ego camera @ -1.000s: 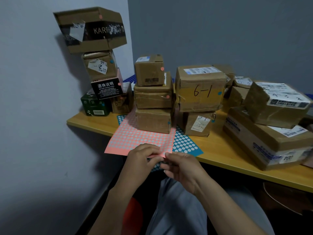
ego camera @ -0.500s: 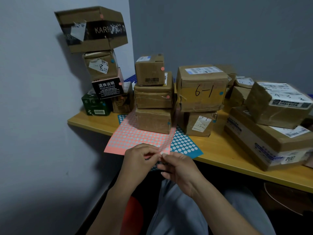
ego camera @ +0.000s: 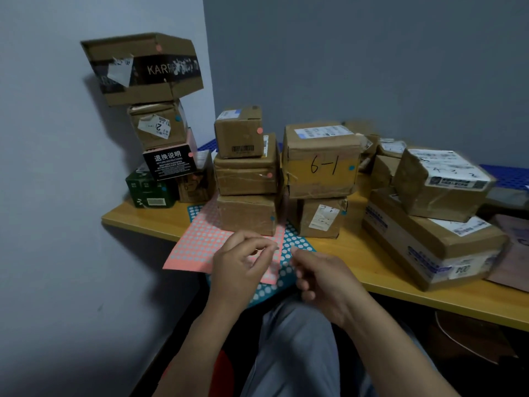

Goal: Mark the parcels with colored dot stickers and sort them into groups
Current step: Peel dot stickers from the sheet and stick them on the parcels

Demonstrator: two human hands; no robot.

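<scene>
Now, from the head camera, the left hand point(ego camera: 243, 265) curls thumb against forefinger above the pink sticker sheet point(ego camera: 206, 242). At its 3 o'clock the right hand point(ego camera: 323, 282) is loosely curled. I cannot tell whether either holds a dot. The parcels point(ego camera: 247, 213) stand stacked at 12 o'clock on the table point(ego camera: 343, 253).

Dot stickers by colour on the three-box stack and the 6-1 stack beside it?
Pink round dot stickers: 2, on the top and middle boxes of the brown cardboard three-box stack.
Blue round dot stickers: 3, on that stack's bottom box, the brown cardboard 6-1 box and the brown cardboard box under it.
Total: 5
</scene>
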